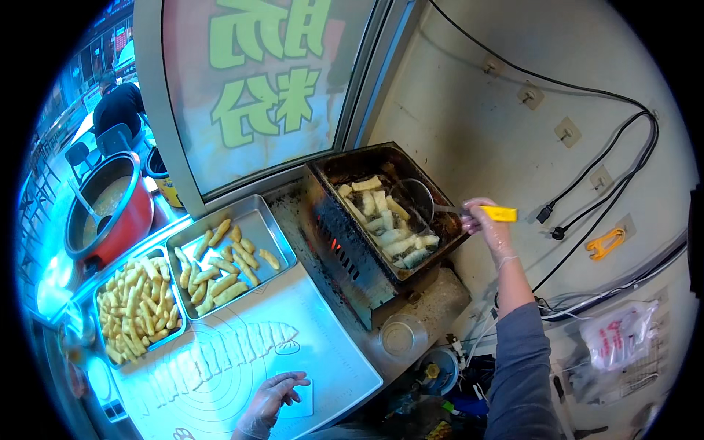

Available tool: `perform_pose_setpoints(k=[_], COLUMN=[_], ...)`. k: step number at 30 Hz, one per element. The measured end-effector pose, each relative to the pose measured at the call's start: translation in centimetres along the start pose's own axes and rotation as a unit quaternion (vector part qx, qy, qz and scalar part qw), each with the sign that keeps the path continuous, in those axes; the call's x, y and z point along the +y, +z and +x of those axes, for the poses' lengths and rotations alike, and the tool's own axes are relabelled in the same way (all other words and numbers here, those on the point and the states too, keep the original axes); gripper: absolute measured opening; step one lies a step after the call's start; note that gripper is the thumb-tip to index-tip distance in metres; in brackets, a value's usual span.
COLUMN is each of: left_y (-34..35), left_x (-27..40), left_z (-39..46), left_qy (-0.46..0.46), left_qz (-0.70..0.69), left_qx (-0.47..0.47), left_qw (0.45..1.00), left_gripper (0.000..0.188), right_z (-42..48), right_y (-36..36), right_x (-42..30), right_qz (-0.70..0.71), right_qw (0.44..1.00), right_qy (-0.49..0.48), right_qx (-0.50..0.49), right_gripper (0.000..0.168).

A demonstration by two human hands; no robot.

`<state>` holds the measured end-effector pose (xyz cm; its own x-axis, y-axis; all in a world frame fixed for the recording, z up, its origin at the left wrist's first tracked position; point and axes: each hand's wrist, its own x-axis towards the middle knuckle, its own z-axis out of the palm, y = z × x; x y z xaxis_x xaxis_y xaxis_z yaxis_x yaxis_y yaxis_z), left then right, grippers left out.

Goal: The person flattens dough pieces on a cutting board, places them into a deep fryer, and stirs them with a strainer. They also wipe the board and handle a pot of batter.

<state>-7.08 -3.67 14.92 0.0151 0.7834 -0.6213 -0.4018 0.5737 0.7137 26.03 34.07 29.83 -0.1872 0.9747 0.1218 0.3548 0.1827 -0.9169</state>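
Note:
My right hand, in a clear plastic glove, grips the yellow handle of a wire skimmer. The skimmer's round head lies over the far right part of a fryer, among frying dough sticks in bubbling oil. Low in the picture, my gloved left hand holds nothing, its fingers loosely spread. It hovers over a whitish dough scraper on a marked pastry mat. Raw dough strips lie side by side in a row across that mat, beyond my left hand.
Fried dough sticks fill one metal tray; a second tray holds more. A red pot with a ladle stands left. A glass panel rises behind the fryer; cables hang on the right wall. A person sits beyond.

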Motion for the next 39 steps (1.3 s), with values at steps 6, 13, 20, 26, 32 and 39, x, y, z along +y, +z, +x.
perform_pose_setpoints(k=[6,13,20,26,32,39], left_y=[0.1,1.5,1.3,1.8,1.8,1.0], left_x=[-0.3,0.9,0.3,0.9,0.5,-0.1], left_z=[0.2,-1.2,-0.8,-0.7,-0.3,0.8], left_qy=[-0.027,0.106,0.115,0.114,0.123,0.031], left_qz=[0.007,0.033,0.03,0.041,0.033,0.025], left_qx=[0.007,-0.045,-0.048,-0.057,-0.066,-0.055], left_qw=[1.0,0.993,0.992,0.991,0.99,0.998], left_gripper=[0.034,0.034,0.034,0.034,0.033,0.032], right_z=[1.3,1.2,0.3,-2.1,-5.6,-4.2], right_y=[-3.7,0.1,-0.1,3.0,4.3,0.2], right_x=[5.2,6.8,3.8,-1.2,-4.5,-3.1], right_qz=[0.149,0.295,0.27,-0.099,-0.246,0.114], right_qw=[0.972,0.929,0.956,0.976,0.898,0.987], right_qy=[0.179,0.213,0.07,-0.177,-0.359,-0.037], right_qx=[0.034,0.062,0.089,-0.08,-0.067,0.109], right_gripper=[0.031,0.024,0.022,0.016,0.013,0.02])
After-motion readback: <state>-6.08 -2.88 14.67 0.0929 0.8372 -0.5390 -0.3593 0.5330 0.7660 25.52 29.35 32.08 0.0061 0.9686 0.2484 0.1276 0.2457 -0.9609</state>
